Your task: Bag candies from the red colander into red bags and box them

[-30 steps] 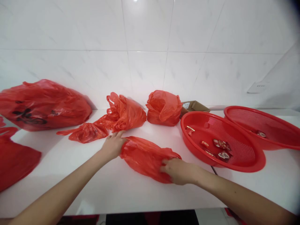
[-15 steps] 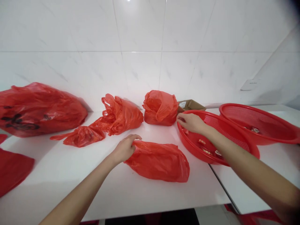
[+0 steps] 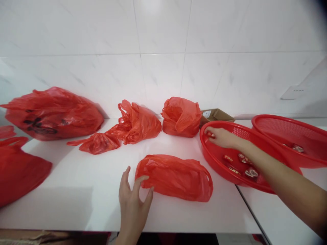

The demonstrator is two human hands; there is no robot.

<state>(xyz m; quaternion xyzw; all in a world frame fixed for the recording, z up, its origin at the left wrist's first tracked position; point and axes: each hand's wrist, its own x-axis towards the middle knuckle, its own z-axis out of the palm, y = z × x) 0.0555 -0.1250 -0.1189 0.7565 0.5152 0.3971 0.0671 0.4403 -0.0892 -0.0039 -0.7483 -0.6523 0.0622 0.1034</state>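
Note:
A flat red plastic bag [image 3: 176, 177] lies on the white table in front of me. At its left edge is my left hand [image 3: 134, 197], fingers spread, holding nothing. My right hand [image 3: 222, 136] reaches inside the nearer red basket [image 3: 258, 136], with its fingers closed on a small red packet [image 3: 210, 134] near the basket's left rim. Several small red and white packets [image 3: 251, 172] lie at the bottom of that basket, partly behind my right forearm.
Bunched red bags [image 3: 139, 124], an upright one [image 3: 182, 117] and a cardboard box [image 3: 217, 115] stand along the tiled wall. Large red bags [image 3: 58, 114] are at the left. A second red basket [image 3: 291, 136] is at the right.
My left hand has let go of the flat bag's edge and opened, moving toward the table's front. My right hand has gone lower into the basket. The view has shifted slightly.

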